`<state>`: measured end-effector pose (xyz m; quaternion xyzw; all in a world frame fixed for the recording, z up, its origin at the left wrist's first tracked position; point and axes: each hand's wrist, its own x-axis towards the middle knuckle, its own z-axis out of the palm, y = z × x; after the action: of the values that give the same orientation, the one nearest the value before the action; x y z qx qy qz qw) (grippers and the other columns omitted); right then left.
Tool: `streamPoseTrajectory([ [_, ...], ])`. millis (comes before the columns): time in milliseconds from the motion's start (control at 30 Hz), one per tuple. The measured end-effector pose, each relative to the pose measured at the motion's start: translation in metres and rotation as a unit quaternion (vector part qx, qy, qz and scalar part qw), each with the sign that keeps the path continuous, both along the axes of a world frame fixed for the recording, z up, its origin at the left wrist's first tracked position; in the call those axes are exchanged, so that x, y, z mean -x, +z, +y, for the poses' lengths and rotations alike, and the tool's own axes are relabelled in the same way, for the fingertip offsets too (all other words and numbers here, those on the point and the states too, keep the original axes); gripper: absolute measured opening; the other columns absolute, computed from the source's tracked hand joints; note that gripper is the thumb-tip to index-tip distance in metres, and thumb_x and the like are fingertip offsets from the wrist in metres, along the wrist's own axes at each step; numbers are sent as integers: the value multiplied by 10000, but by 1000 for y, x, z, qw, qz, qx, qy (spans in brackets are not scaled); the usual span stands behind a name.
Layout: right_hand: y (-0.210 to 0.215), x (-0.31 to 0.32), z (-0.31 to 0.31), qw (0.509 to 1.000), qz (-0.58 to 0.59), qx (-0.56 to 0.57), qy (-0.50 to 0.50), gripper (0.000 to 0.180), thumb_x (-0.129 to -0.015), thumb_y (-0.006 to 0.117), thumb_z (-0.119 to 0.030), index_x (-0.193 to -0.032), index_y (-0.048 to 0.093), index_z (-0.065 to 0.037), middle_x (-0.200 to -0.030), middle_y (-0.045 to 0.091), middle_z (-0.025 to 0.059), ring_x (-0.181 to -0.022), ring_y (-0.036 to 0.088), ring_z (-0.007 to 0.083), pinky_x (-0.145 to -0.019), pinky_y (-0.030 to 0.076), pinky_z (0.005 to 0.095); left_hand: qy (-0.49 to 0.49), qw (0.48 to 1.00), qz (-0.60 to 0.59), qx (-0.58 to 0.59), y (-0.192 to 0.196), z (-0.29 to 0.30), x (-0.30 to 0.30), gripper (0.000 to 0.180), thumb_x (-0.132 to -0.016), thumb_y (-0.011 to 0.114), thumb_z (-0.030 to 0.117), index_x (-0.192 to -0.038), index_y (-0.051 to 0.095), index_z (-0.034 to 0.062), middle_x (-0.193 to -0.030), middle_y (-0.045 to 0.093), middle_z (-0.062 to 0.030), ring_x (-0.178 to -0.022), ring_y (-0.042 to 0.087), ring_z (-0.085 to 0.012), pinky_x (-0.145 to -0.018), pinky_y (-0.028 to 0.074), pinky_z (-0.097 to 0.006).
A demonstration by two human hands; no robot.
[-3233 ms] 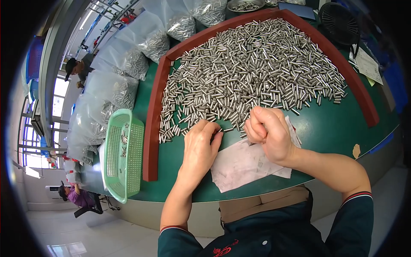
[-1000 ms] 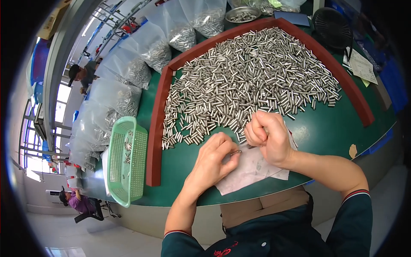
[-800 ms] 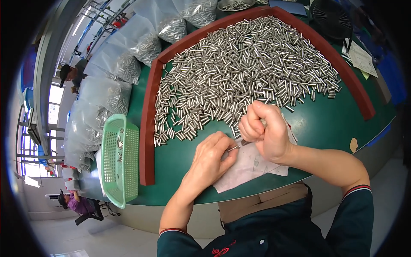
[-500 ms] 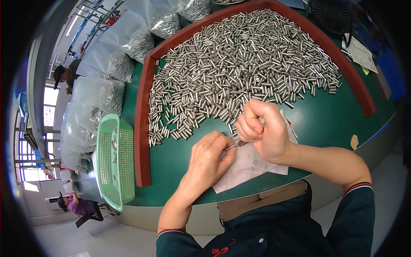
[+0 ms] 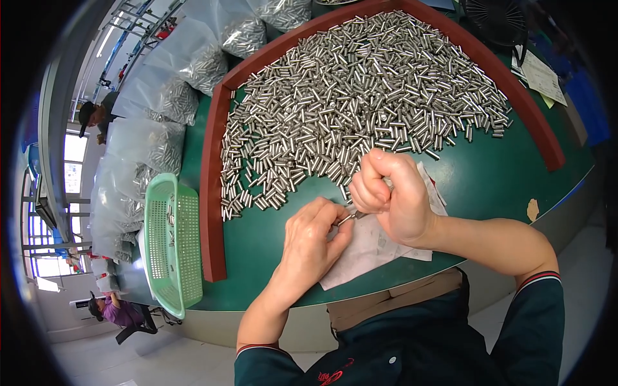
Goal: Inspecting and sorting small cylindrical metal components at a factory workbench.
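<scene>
A big heap of small shiny metal cylinders point(image 5: 360, 109) covers a green table point(image 5: 489, 186) inside a red-brown raised border point(image 5: 211, 193). My left hand point(image 5: 312, 238) pinches one metal cylinder point(image 5: 346, 219) at its fingertips, over a white paper sheet point(image 5: 367, 251). My right hand point(image 5: 389, 196) is curled into a fist just right of it, fingertips touching the other end of that cylinder; whether it grips a tool is hidden. Both hands hover at the near edge of the heap.
A green plastic basket point(image 5: 170, 241) holding a few cylinders stands left of the border. Clear plastic bags point(image 5: 167, 103) full of cylinders lie along the far left. Papers point(image 5: 537, 74) and a black fan point(image 5: 499, 19) are at the far right. Other people point(image 5: 96, 116) work at the left.
My left hand lifted off the heap's edge and came to my right hand, now pinching a cylinder between them. The view shifted slightly.
</scene>
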<state>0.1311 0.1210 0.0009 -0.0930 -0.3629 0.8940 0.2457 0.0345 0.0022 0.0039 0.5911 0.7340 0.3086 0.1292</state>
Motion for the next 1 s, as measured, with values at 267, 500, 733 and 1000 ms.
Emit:
streamPoseTrajectory([
  [267,0,0,1,1000,2,12,1,367,-845,344,-206,-501,278,-97,-449,260,-33,-419,209,54,-402,164,232,4,1000,3,-3,1,1,-1,110,-646,617,3,-704,524,9,-643,508,-93,-551,512,-253,-494,404,-341],
  [500,2,0,1,1000,-6,-2,6,388,-871,313,-225,-502,276,-108,-419,248,-18,-398,196,85,-407,178,248,4,1000,1,-2,1,0,-2,105,-645,615,1,-705,529,11,-643,505,-92,-551,511,-252,-495,404,-341],
  [733,3,2,0,1000,-14,-9,7,394,-872,314,-223,-497,273,-109,-418,247,-17,-398,198,87,-407,177,251,1,1000,3,2,2,1,-1,105,-647,616,2,-708,531,8,-642,498,-91,-552,507,-253,-495,400,-342],
  [1000,0,3,-6,997,-3,-70,-23,384,-843,375,-206,-488,320,-69,-460,321,-15,-442,266,63,-422,231,234,-10,1000,11,15,4,3,1,99,-652,608,4,-715,531,8,-643,496,-96,-562,502,-271,-509,397,-364],
])
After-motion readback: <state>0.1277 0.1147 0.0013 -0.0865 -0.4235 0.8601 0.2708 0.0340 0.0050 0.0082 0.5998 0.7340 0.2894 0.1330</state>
